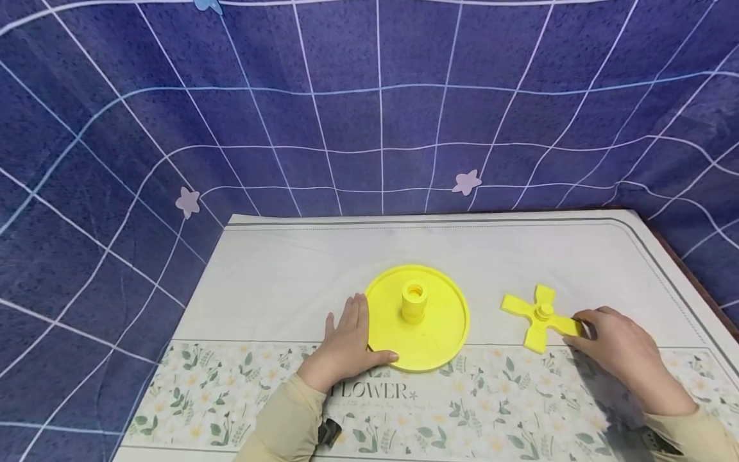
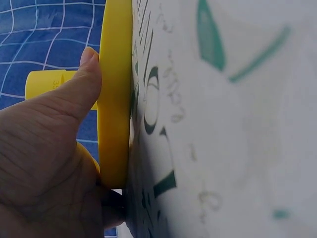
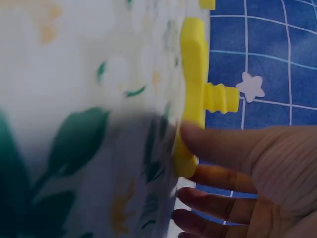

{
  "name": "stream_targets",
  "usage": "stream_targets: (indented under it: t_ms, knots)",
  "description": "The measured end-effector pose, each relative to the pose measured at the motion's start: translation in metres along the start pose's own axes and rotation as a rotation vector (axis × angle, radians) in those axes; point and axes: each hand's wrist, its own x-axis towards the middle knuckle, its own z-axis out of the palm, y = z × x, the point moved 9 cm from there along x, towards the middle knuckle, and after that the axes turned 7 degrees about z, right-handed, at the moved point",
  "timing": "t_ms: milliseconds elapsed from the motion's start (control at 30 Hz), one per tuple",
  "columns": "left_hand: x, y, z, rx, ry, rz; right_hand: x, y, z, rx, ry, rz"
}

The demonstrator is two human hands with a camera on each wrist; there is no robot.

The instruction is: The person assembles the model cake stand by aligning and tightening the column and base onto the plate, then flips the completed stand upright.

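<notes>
We see a floral tablecloth (image 1: 277, 282) under everything. On it lies a round yellow disc (image 1: 439, 333) with an upright central post. Our left hand (image 1: 346, 343) rests flat at its left rim, fingers straight and together, thumb against the edge (the wrist view confirms it). To the right lies a yellow cross-shaped piece (image 1: 539, 316); our right hand (image 1: 620, 353) touches its nearest arm with loosely extended fingertips.

Both arms in tan sleeves reach in from the desk's near edge, the left grip (image 1: 348, 340) lying flat with fingers straight, the right grip (image 1: 614, 343) with fingers loosely bent, fingertips forward.
</notes>
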Motion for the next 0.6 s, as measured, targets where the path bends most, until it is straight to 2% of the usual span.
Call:
stream_targets:
  t_ms: [100,267,600]
  knots:
    - [0.0,0.001,0.0,0.001,0.0,0.006,-0.001,0.002,0.002,0.003,0.0,0.0]
    - [-0.001,0.002,-0.001,0.003,0.001,0.014,-0.002,0.001,-0.008,0.07,0.037,-0.011]
    - [0.0,-0.001,0.0,0.022,0.011,0.007,-0.018,-0.029,-0.045,0.287,0.284,-0.191]
